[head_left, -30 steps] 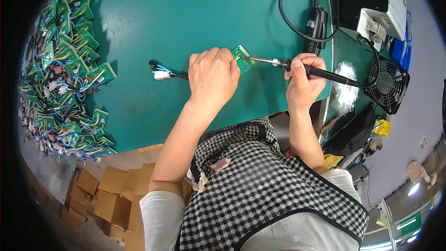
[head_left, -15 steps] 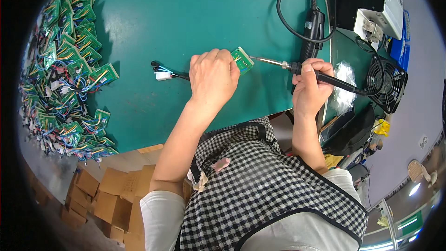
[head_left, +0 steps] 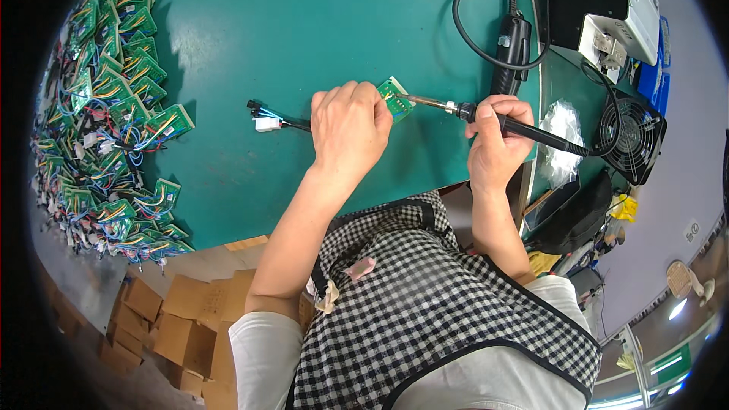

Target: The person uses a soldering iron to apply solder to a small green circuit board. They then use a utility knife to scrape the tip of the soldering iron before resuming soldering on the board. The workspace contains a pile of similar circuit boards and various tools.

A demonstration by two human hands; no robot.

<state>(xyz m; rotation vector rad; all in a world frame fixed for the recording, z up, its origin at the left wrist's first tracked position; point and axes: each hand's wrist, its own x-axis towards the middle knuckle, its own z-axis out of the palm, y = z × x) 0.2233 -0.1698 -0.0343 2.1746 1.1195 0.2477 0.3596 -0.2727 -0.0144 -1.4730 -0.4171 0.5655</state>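
Observation:
My left hand (head_left: 349, 123) is closed on a small green circuit board (head_left: 396, 103), whose right end sticks out past the fingers. Wires with a white connector (head_left: 267, 124) and a black one trail out on the other side of that hand; the wires' course under the palm is hidden. In my right hand (head_left: 499, 140) a soldering iron (head_left: 538, 134) is gripped by its black handle like a pen. Its metal tip (head_left: 414, 99) reaches left to the board's upper face and appears to touch it.
Many wired green circuit boards (head_left: 125, 110) are heaped along the table's left side. A black electric screwdriver (head_left: 511, 53) with a looped cable lies on the green tabletop (head_left: 319, 15). Farther right are a black-and-white box unit (head_left: 596, 4), a clear plastic bag (head_left: 562, 137) and a fan (head_left: 630, 137).
My right hand has moved slightly left, bringing the soldering iron's tip from beside the circuit board onto it. My left hand and the board have stayed nearly still.

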